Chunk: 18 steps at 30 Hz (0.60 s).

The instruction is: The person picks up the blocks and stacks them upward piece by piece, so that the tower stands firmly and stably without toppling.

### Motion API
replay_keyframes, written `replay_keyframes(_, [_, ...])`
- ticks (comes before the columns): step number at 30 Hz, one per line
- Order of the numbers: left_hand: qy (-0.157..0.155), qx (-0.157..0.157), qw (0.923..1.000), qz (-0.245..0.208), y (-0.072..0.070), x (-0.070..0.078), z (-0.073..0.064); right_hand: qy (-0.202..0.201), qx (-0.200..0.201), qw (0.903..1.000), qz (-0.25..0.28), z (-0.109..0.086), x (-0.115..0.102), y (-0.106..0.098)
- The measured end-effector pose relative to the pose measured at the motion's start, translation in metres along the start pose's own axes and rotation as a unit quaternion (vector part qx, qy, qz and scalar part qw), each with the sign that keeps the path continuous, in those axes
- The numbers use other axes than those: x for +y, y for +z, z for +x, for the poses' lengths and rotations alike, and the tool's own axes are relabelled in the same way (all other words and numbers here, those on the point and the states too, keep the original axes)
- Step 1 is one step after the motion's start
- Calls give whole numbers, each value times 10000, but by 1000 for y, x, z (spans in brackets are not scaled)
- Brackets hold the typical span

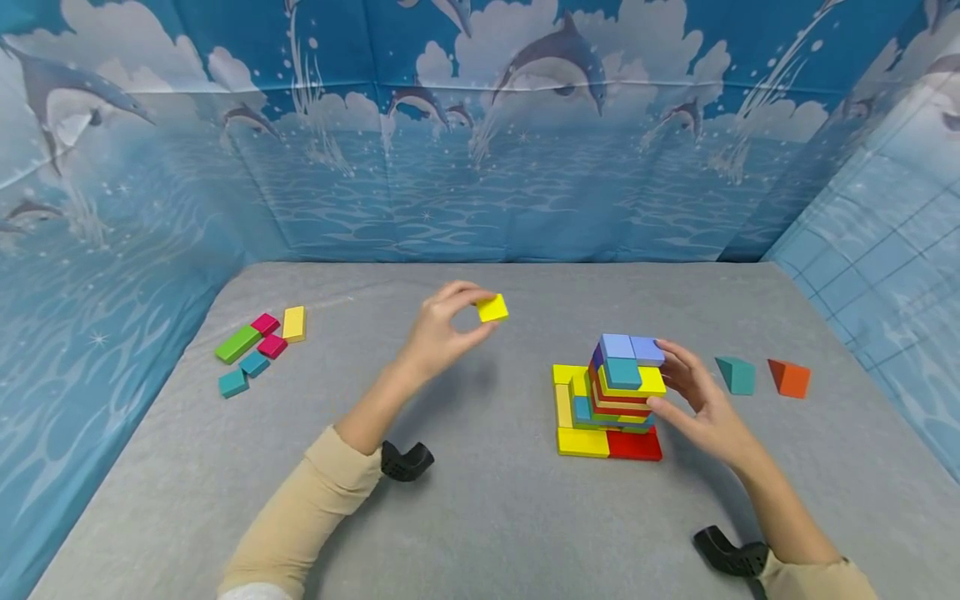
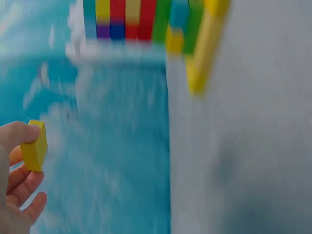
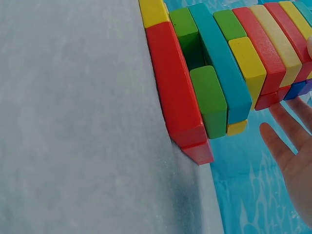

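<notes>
Between thumb and fingertips, my left hand (image 1: 444, 327) pinches a small yellow block (image 1: 492, 308) above the table, left of the tower. The left wrist view shows this yellow block (image 2: 34, 148) as a short rectangular piece. A stacked tower (image 1: 622, 387) of coloured blocks stands on a base of yellow and red blocks, topped by light blue and teal pieces. My right hand (image 1: 697, 408) touches the tower's upper right side, fingers extended and thumb spread toward the front. In the right wrist view, the fingertips (image 3: 279, 111) lie right at the tower's layers.
Left on the grey table lie a green block (image 1: 237, 344), a pale yellow block (image 1: 295, 324), two pink blocks (image 1: 272, 346) and two teal blocks (image 1: 233, 383). Right of the tower stand a teal triangular block (image 1: 738, 376) and an orange one (image 1: 791, 379). A dolphin-print curtain (image 1: 450, 183) encloses the table.
</notes>
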<state>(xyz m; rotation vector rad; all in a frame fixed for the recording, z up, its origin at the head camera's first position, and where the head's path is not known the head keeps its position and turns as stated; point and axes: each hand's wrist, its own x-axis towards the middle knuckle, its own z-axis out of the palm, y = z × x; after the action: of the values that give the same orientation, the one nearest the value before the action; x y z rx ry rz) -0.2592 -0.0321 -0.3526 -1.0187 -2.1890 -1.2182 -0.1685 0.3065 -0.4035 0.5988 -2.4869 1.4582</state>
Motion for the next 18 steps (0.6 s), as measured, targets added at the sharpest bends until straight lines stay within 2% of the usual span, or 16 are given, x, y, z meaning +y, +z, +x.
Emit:
replay_keyframes(4, [354, -378, 9983, -277, 34, 34, 14, 18, -4, 10000, -15, 0, 0, 0])
replay_keyframes(8, [584, -798, 9945, -348, 62, 62, 25, -57, -51, 10000, -38, 1, 0, 0])
replay_keyframes(13, [811, -1279, 9884, -87, 88, 82, 32, -480, -176, 9986, 121, 1, 3, -2])
replay_keyframes(18, [991, -1611, 9811, 405, 106, 92, 34, -1192, -321, 9911, 493, 3, 9, -4])
